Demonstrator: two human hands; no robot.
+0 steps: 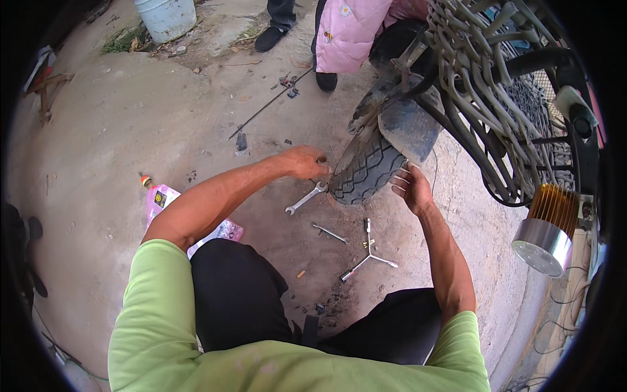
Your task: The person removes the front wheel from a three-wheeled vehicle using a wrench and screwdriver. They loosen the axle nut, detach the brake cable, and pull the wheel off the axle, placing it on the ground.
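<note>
A black treaded tyre point(369, 166) stands in front of me, below a muddy dark fender point(410, 121). My left hand point(305, 162) is at the tyre's left side with its fingers curled; whatever they may grip is too hidden to name. On the other side, my right hand point(415, 188) has its fingers stretched apart, close to the tyre's edge. Just under my left hand lies a large wrench point(305, 198). Nearer my knees are a smaller wrench point(330, 233) and a three-armed socket wrench point(369, 256).
A pink-labelled bottle point(157, 198) lies partly behind my left forearm. A long thin rod point(269, 108) is on the concrete. A wire basket point(486, 85) and a round lamp point(545, 235) project at right. Another person's shoe point(270, 39) and a bucket point(167, 18) are farther off.
</note>
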